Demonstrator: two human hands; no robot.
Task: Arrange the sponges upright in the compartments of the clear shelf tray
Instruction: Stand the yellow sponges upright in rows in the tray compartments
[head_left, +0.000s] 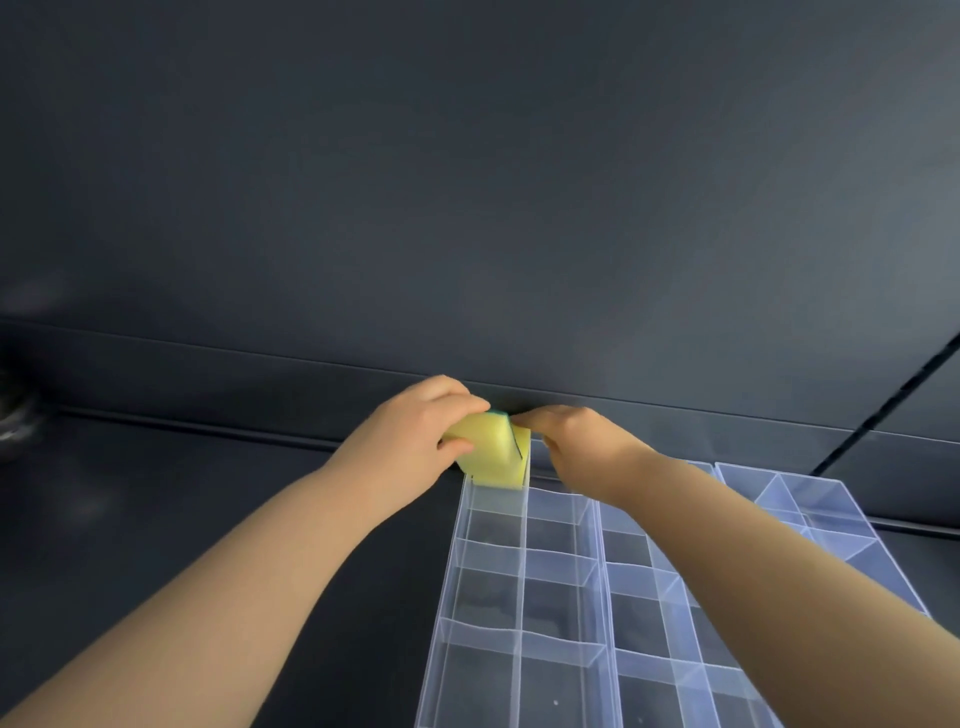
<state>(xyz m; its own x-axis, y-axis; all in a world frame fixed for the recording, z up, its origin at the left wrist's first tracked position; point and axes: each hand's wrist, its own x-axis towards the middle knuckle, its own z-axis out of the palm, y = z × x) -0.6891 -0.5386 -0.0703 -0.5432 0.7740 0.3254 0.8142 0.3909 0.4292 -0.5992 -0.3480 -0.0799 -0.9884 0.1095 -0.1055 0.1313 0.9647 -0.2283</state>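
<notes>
Both hands are easing a seemingly light, squashy yellow sponge into the clear tray: left hand gripping its sides, right hand pinching its top corner.

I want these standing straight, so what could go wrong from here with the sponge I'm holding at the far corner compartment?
1. The yellow sponge sits tilted in the left hand, only partly inside the clear tray; it may wedge crooked rather than upright.
2. The tray looks light and thin-walled, so pressure from the left hand and the right hand might slide it or bow a divider.
</notes>
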